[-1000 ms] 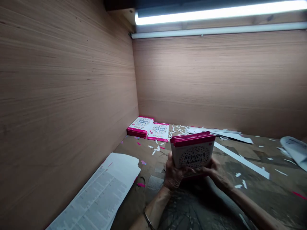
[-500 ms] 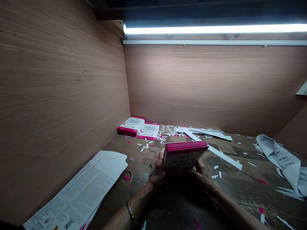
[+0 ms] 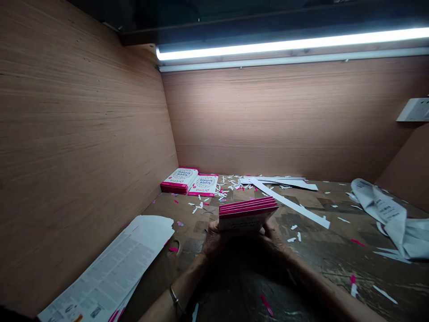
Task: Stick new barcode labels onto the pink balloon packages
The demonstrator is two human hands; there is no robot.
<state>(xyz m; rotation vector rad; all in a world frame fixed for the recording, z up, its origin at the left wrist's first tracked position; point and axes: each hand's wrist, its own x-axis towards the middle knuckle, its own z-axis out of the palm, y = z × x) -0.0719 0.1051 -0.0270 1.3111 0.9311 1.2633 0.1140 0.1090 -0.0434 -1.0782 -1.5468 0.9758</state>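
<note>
Between my two hands is a small stack of folded birthday cards (image 3: pixel 247 215), white with magenta edges, held up above the table and tilted. My left hand (image 3: pixel 213 239) grips the stack at its left side, the fingers partly hidden behind it. On the right side, my right hand (image 3: pixel 273 237) closes on the lower corner. Several magenta edges show stepped along the top, and the printed front is in shadow. At the back left corner lie a pile of like cards (image 3: pixel 181 178) and, beside it, another card (image 3: pixel 203 184) lying flat.
Printed flat sheets (image 3: pixel 114 264) lie along the left wall. Long white paper strips (image 3: pixel 291 203) and small scraps (image 3: pixel 221 192) are scattered over the brown table (image 3: pixel 321 259). Crumpled paper (image 3: pixel 385 214) lies at the right. A tube light (image 3: pixel 284 45) runs above the back wall.
The view has tilted and shifted slightly. The stack of cards has tipped so that less of its printed front shows. Both hands keep their hold on it.
</note>
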